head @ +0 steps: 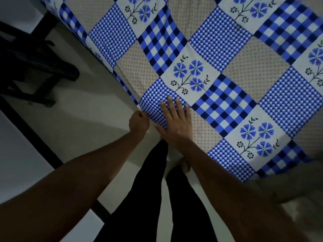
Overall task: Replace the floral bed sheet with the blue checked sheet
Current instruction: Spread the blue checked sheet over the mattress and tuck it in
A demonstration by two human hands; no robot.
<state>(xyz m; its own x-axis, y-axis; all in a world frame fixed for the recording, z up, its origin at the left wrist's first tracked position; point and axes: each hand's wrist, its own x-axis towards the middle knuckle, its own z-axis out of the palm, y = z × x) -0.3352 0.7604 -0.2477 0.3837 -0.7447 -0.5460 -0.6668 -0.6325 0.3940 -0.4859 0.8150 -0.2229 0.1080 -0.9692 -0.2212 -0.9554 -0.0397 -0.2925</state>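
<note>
The blue checked sheet (218, 55), a patchwork of blue gingham, dotted beige and blue flower squares, lies spread over the bed and fills the upper right of the head view. My left hand (139, 122) grips the sheet's edge at the near corner of the bed, its fingers curled round the hanging cloth. My right hand (174, 117) lies flat on the sheet just beside it, fingers straight and pressing on a fine-gingham square. No floral sheet is in view.
A dark chair or stand (33, 63) sits on the pale floor (83, 123) at the left. My legs in dark trousers (153, 198) stand close to the bed corner. A bare beige mattress part (293, 186) shows at the lower right.
</note>
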